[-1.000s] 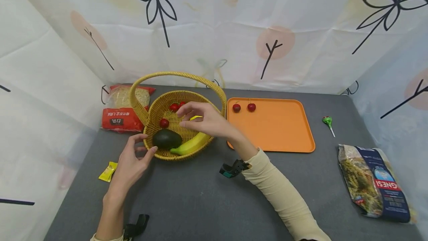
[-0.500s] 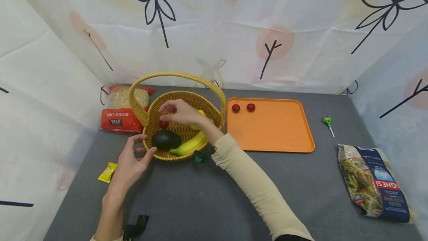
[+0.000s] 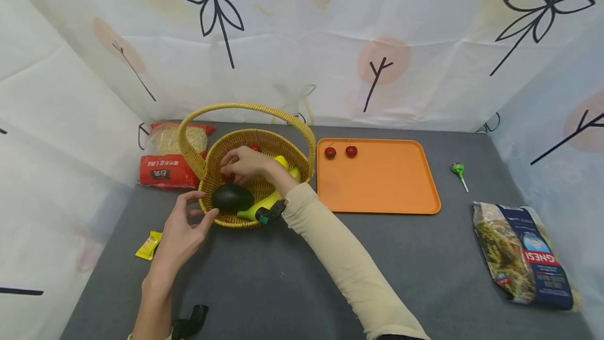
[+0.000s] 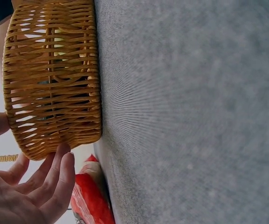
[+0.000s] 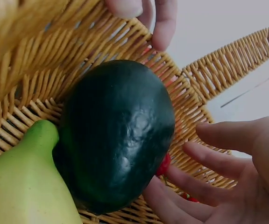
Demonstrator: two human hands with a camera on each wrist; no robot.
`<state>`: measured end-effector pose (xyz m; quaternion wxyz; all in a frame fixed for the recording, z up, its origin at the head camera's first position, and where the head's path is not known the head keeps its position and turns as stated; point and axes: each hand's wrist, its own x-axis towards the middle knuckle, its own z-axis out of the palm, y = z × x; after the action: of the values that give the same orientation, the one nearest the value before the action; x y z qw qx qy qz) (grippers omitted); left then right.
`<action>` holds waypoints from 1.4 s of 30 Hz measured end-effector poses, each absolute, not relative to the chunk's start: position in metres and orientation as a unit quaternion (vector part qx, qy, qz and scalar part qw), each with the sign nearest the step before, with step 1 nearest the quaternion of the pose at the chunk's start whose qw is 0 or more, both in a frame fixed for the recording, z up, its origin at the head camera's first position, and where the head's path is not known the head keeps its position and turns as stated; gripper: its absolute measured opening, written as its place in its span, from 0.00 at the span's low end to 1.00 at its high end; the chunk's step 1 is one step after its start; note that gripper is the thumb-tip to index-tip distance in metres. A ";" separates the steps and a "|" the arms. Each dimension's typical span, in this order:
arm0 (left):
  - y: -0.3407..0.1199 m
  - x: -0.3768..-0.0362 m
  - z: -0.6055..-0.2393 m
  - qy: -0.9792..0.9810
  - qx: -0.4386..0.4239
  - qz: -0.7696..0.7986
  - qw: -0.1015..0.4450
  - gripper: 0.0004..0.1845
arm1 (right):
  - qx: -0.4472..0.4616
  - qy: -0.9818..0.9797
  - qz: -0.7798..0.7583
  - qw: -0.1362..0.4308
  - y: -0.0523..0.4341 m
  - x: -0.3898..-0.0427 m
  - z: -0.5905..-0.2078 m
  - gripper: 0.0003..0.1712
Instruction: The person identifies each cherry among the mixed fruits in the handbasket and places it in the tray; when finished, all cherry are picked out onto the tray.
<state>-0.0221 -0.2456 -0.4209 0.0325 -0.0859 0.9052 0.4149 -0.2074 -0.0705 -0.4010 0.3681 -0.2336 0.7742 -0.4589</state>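
Note:
A yellow wicker basket [image 3: 305,172] holds a dark green avocado [image 3: 232,197], bananas [image 3: 266,203] and red cherries. My right hand [image 3: 250,164] reaches down inside it, over a cherry [image 3: 228,177] beside the avocado. In the right wrist view the fingers [image 5: 209,156] spread apart, the lower fingertips at the cherry [image 5: 163,164], which the avocado [image 5: 118,135] partly hides. My left hand [image 3: 184,227] grips the basket's near left side, thumb at the rim; in the left wrist view its fingers [image 4: 55,179] bear against the woven wall [image 4: 55,93].
To the right lies an orange tray [image 3: 377,182] with two cherries [image 3: 341,151] on it. Farther right are a green lollipop [image 3: 457,169] and a GNESI bag [image 3: 524,256]. A red noodle packet [image 3: 167,169] sits behind the basket's left; a yellow wrapped candy [image 3: 149,245] lies near my left hand.
My right hand has moved left and then down within the basket, from beside the back cherries to the cherry near the avocado. The left hand stays at the basket's side.

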 end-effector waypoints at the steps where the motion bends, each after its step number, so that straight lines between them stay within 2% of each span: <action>1: -0.246 -0.022 -0.421 0.905 -0.086 0.416 0.033 0.36 | -0.230 0.772 -0.460 0.374 -0.071 -0.208 -0.401 0.25; 8: -0.245 -0.022 -0.420 0.903 -0.090 0.418 0.038 0.37 | -0.203 0.744 -0.480 0.418 -0.069 -0.208 -0.404 0.25; 13: -0.245 -0.022 -0.421 0.903 -0.089 0.418 0.037 0.37 | -0.222 0.734 -0.485 0.421 -0.071 -0.205 -0.405 0.25; 16: -0.245 -0.022 -0.421 0.904 -0.089 0.418 0.037 0.37 | -0.227 0.740 -0.491 0.401 -0.070 -0.204 -0.406 0.25; 20: -0.244 -0.022 -0.421 0.903 -0.090 0.419 0.041 0.37 | -0.236 0.757 -0.505 0.342 -0.066 -0.203 -0.404 0.23; 24: -0.245 -0.021 -0.421 0.903 -0.093 0.418 0.044 0.37 | -0.272 0.775 -0.500 0.275 -0.058 -0.201 -0.399 0.22; 28: -0.245 -0.021 -0.420 0.903 -0.093 0.418 0.045 0.37 | -0.312 0.781 -0.489 0.232 -0.047 -0.194 -0.390 0.22; 42: -0.245 -0.022 -0.420 0.903 -0.094 0.417 0.047 0.38 | -0.386 0.745 -0.506 0.200 0.021 -0.144 -0.336 0.21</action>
<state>-0.0221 -0.2446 -0.4196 0.0472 -0.0945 0.9027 0.4171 -0.1443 0.0209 -0.3361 0.2003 -0.3859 0.7451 -0.5058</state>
